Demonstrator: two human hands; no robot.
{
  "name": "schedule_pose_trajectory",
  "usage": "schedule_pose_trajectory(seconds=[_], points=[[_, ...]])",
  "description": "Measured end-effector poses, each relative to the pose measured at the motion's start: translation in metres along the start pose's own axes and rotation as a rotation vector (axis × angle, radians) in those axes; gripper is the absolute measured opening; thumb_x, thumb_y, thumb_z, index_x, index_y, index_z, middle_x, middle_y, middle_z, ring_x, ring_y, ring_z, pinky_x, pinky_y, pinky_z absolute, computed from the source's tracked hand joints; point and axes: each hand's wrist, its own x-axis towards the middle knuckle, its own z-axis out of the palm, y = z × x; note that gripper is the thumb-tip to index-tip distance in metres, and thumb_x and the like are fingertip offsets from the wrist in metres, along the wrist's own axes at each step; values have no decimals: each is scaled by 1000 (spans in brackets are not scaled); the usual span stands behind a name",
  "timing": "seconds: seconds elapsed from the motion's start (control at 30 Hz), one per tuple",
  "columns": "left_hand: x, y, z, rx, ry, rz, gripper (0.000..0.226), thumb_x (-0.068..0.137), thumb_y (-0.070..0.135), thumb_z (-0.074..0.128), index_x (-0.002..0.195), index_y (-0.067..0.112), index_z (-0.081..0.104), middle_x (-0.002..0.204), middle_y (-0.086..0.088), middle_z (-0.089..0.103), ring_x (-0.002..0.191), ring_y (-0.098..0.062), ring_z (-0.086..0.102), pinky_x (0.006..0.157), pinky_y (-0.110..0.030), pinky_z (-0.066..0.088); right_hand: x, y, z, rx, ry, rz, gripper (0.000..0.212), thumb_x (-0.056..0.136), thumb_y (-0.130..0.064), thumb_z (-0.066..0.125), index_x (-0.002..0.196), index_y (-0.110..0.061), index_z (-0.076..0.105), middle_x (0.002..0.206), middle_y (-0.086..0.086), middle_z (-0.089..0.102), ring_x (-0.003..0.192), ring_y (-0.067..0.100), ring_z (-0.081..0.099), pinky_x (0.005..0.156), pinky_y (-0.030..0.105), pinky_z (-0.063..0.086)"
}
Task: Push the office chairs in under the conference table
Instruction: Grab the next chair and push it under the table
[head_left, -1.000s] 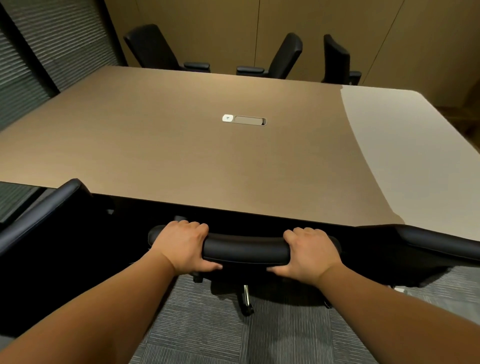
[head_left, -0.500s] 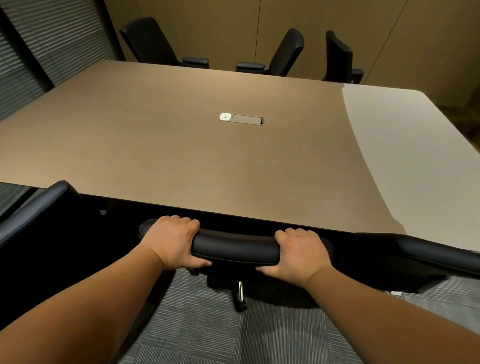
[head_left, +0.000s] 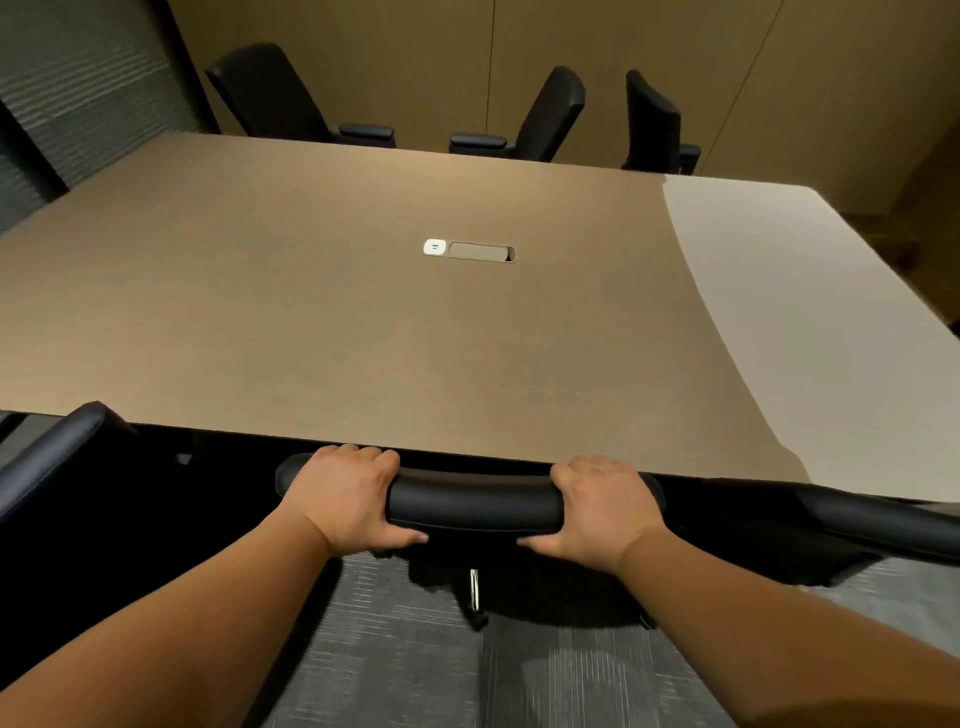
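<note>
A black office chair (head_left: 475, 501) stands in front of me, its padded back top right at the near edge of the brown conference table (head_left: 363, 322). My left hand (head_left: 345, 499) grips the left end of the chair's back top, fingers curled over it and thumb underneath. My right hand (head_left: 605, 506) grips the right end the same way. The chair's seat is hidden under the table; a chrome leg (head_left: 474, 590) and a caster show below.
Black chair backs flank me at the near left (head_left: 57, 452) and near right (head_left: 883, 525). Three black chairs (head_left: 550, 111) stand along the table's far side. A white power socket (head_left: 434, 247) sits in the tabletop's middle. Grey carpet (head_left: 405, 654) lies underfoot.
The chair has rolled forward with both hands on it. Its back top now reaches the table's near edge, and more of the seat is under the table.
</note>
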Motion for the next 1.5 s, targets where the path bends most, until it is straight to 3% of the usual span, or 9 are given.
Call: schedule_pose_trajectory(seconds=[0.27,0.8,0.93,1.03,1.17,1.27,1.37,1.5], points=[[15,-43,3,-21,4,83,86,59,104,34,99,30,51,94,6,63,86,-22,62,77,-36,47,21,-30,-4,-6,-10,93,89,60,-100,33,109,-29,58,103,-1,63,98,26,60,86,39,45],[30,-48,13,-23,22,100,90,59,105,29,100,28,53,94,4,63,87,-24,61,78,-40,47,39,-20,-6,15,-32,85,85,59,-102,39,104,-31,57,97,-5,59,93,23,59,84,40,45],[30,-46,8,-24,-26,98,87,57,108,28,96,31,41,94,5,58,88,-23,58,75,-39,41,38,-19,-6,20,-53,85,85,58,-103,39,103,-32,54,99,-6,58,96,22,59,85,40,46],[32,-47,3,-23,-94,89,92,55,110,28,101,31,43,97,5,57,91,-22,56,77,-40,41,39,-19,-9,50,-85,79,84,58,-104,39,103,-33,49,102,-5,57,100,23,58,88,40,47],[28,-43,-5,-87,-174,54,112,53,111,32,130,31,46,122,2,59,112,-25,54,98,-44,43,33,-16,-14,143,-137,58,111,56,-108,37,136,-31,46,126,-3,57,118,23,55,102,42,45],[20,-40,-16,-139,-145,14,130,55,110,27,156,29,26,156,-4,41,143,-29,37,120,-46,29,29,-17,-17,259,-92,69,120,62,-106,34,156,-30,30,149,-2,48,136,23,44,114,40,36],[6,-40,-31,-207,-110,-102,138,53,112,15,163,29,9,169,-8,21,155,-30,19,126,-47,18,33,-27,-27,347,-14,59,121,66,-101,34,162,-30,18,161,-1,38,146,22,35,119,39,30],[-19,-51,-51,-249,-62,-250,138,53,111,14,164,30,1,172,-8,13,157,-29,12,128,-46,14,50,-51,-49,431,29,12,122,64,-101,32,163,-35,6,169,0,23,153,23,23,124,42,24]])
